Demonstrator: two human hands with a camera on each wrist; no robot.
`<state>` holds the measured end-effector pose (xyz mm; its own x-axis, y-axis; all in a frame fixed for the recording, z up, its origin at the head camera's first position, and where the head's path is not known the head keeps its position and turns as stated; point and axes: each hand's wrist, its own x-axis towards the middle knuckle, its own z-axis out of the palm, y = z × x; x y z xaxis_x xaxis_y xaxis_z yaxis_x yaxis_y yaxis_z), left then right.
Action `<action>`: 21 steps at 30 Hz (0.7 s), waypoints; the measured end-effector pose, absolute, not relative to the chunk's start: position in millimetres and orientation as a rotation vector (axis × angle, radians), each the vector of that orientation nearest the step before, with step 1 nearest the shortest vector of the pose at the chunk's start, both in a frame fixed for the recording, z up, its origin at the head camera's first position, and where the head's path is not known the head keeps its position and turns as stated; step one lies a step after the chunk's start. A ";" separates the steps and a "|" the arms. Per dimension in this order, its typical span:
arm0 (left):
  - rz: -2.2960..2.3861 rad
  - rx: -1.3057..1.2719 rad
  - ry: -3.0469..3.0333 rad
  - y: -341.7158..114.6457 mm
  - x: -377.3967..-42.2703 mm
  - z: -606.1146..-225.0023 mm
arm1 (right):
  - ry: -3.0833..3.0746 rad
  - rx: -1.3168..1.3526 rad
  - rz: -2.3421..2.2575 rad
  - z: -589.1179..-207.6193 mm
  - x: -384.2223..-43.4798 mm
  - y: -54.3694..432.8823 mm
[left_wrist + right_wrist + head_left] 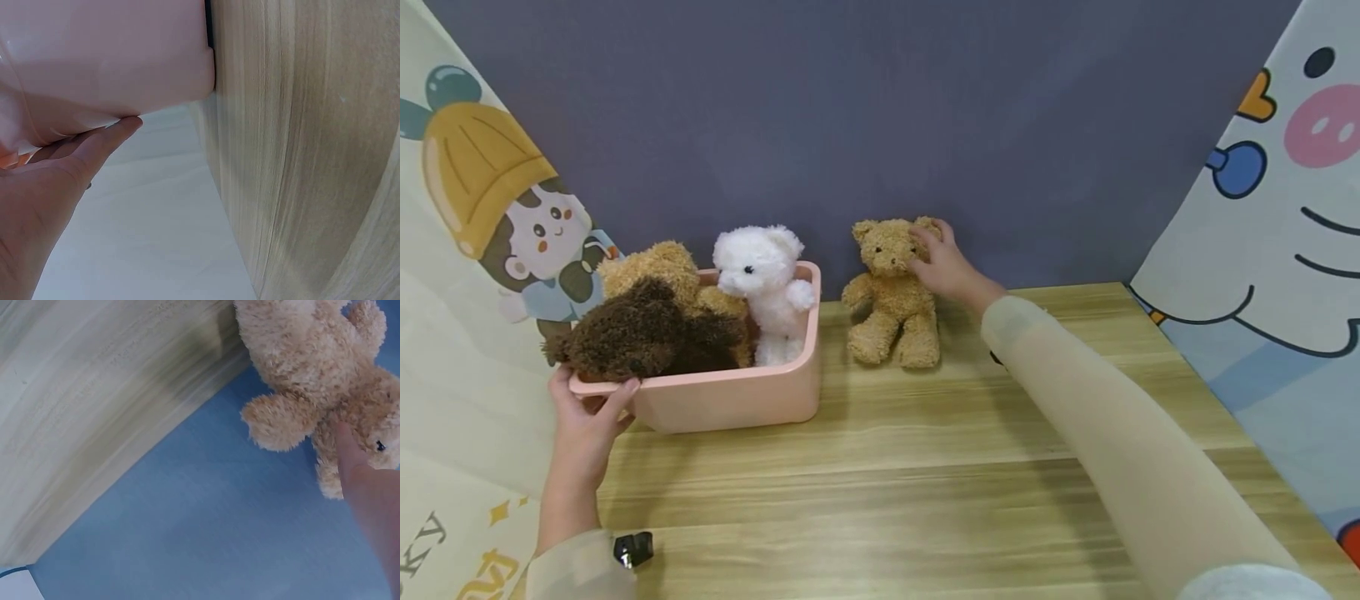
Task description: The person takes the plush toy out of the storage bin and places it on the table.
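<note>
In the head view, a light brown teddy bear (891,296) is upright at the back of the table. My right hand (951,271) grips the side of its head, fingers by the ear. From the right wrist, the thumb (351,453) presses into the fur near one eye. Over on the left, my left hand (587,425) holds a pink storage bin (730,404) by its near left corner, thumb at the rim. The left wrist view shows those fingers (109,137) against its outer wall. Inside the bin are a dark brown plush toy (628,329), a golden brown one (658,267) and a white bear (763,267).
A dark grey-blue wall (880,108) rises straight behind the wooden table (910,500). Printed cartoon panels flank it, with a yellow-hatted figure (542,200) on the left and a pink-snouted one (1318,125) on the right.
</note>
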<state>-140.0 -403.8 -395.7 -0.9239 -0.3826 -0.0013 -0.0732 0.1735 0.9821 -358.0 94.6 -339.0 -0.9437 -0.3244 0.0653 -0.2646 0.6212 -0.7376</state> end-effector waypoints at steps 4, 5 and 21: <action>-1.819 0.432 -2.200 -403.8 -140.4 -395.8 | 2.755 -0.516 -1.208 -330.5 -359.1 95.8; -1.822 0.429 -2.196 -403.9 -140.7 -395.9 | 2.762 -0.521 -1.192 -328.0 -359.3 95.9; -1.825 0.433 -2.205 -402.7 -138.6 -395.2 | 2.830 -0.597 -1.075 -284.5 -354.1 83.2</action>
<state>-138.6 -402.7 -395.2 -0.9257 -0.3782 0.0005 -0.0702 0.1733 0.9824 -354.1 83.2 -284.5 -0.9236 -0.3743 0.0834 -0.3352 0.6825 -0.6495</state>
